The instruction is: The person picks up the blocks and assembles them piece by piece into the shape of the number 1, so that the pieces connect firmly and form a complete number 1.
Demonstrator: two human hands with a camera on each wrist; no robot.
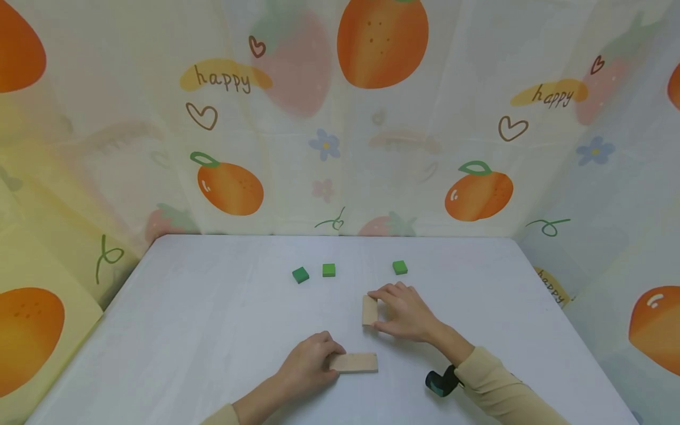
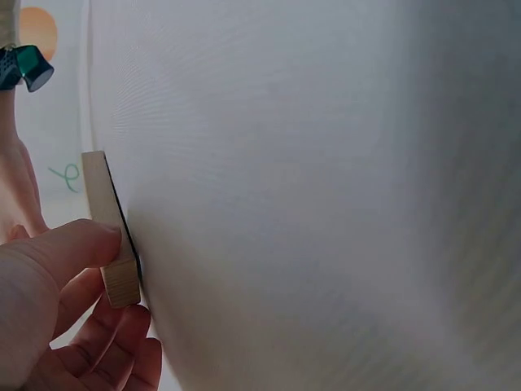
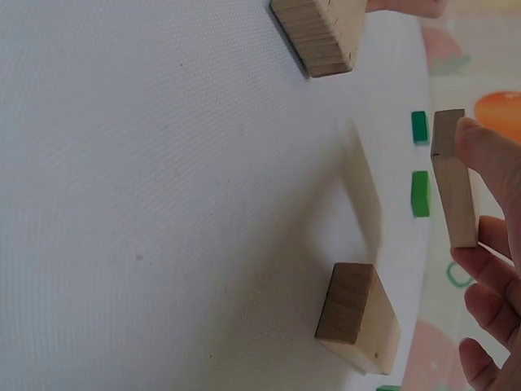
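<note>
My left hand [image 1: 310, 361] grips the left end of a flat wooden block [image 1: 357, 362] lying lengthwise near the middle of the white table. In the left wrist view, the thumb [image 2: 89, 243] presses on that block's end while the fingers curl beneath. My right hand [image 1: 408, 313] pinches a second wooden block [image 1: 369, 311] by its two ends, thumb at one and fingers at the other. The right wrist view has this block raised above the table, over its shadow. A third wooden block [image 3: 358, 314] stands on the table there, hidden by the right hand in the head view.
Two green blocks, one darker [image 1: 300, 275] and one lighter [image 1: 329, 270], sit towards the back of the table [image 1: 212, 307]. Another green block [image 1: 400, 267] lies farther right. A black wrist camera [image 1: 443, 382] hangs at the right sleeve. Fruit-printed curtains surround the table.
</note>
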